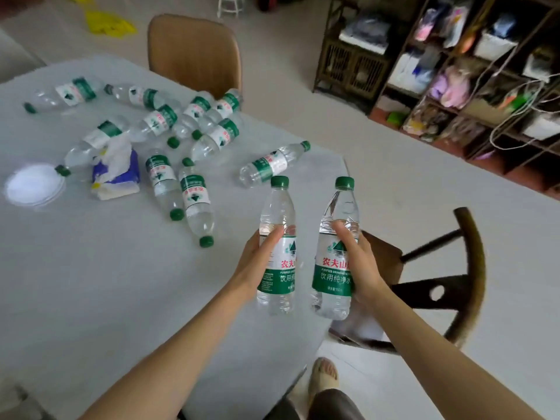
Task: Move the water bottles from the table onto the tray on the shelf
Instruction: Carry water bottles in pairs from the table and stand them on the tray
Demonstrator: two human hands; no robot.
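My left hand (257, 262) grips a clear water bottle (280, 207) with a green cap and a green and white label, held upright above the table's right edge. My right hand (359, 262) grips a second, matching water bottle (335, 277), also upright, just to the right of the first. Several more bottles (194, 192) lie on their sides across the far half of the table (91, 283). A dark shelf unit (472, 86) with many cubbies stands at the upper right. No tray is visible in this view.
A blue tissue pack (116, 177) and a white round lid (33, 184) lie on the table's left side. A tan chair (194, 53) stands behind the table. A dark wooden chair (439, 286) stands to my right. My foot (322, 378) is on the pale floor.
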